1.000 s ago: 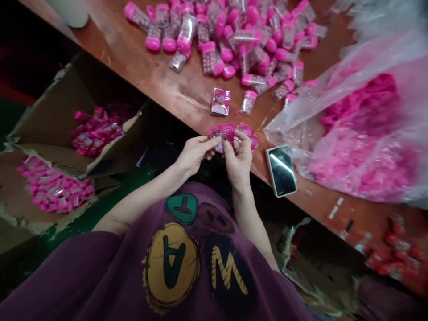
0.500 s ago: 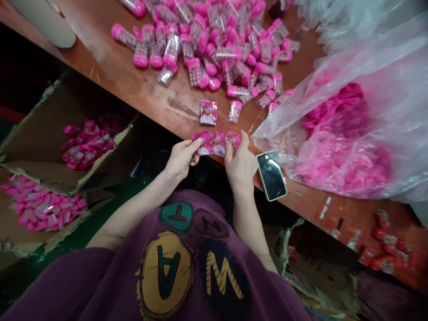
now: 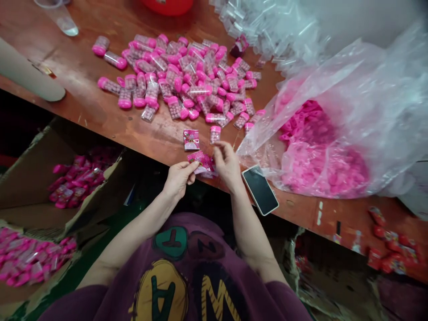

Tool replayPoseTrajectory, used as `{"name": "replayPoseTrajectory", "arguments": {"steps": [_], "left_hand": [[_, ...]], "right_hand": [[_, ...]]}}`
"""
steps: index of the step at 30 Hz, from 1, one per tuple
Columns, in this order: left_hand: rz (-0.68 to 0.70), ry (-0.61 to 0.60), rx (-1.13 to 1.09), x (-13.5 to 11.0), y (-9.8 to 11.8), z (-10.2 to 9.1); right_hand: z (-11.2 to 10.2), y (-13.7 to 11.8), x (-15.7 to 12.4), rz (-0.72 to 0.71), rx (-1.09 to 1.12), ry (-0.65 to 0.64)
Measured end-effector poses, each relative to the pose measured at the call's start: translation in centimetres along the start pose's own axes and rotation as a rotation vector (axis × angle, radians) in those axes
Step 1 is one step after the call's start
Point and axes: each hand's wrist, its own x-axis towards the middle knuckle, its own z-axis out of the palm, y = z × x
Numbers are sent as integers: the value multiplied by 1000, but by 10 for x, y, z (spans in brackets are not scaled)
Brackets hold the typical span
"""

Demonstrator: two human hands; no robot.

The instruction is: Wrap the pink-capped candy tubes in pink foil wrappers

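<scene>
Pinching a pink label (image 3: pixel 201 157) between thumb and finger of the left hand (image 3: pixel 178 179), at the near edge of the brown bench (image 3: pixel 100 117). Holding the right hand (image 3: pixel 228 166), fingers bent, just beside a pink-capped vial (image 3: pixel 215 135); cannot tell its grip as apart or together. Facing a printed pack (image 3: pixel 191 140) just beyond the label, a heap of vials (image 3: pixel 179 80) farther back, a phone (image 3: pixel 261 190) and a clear bag (image 3: pixel 377 111) to the right
</scene>
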Motion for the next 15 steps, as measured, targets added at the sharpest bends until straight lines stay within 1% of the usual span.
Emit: {"name": "replayPoseTrajectory", "arguments": {"steps": [2, 3, 4, 6, 8, 10, 12, 14, 15], "left_hand": [[-5, 17, 10, 1, -1, 0], [-7, 18, 19, 2, -1, 0], [-10, 19, 28, 2, -2, 0], [-16, 22, 34, 3, -1, 0], [-26, 28, 32, 4, 0, 1], [-36, 32, 32, 5, 2, 1], [-50, 20, 19, 5, 5, 0], [-53, -8, -18, 3, 7, -2], [-50, -22, -40, 1, 8, -3]], "right_hand": [[-8, 2, 36, -146, -227, 139], [-9, 2, 54, -197, -352, 153], [-8, 1, 72, -215, -479, 124], [-2, -4, 102, -203, -709, -13], [8, -11, 124, -165, -842, -136], [14, -17, 138, -148, -860, -181], [15, -20, 144, -142, -814, -172], [10, -20, 137, -124, -787, -143], [6, -19, 127, -111, -744, -101]]}}
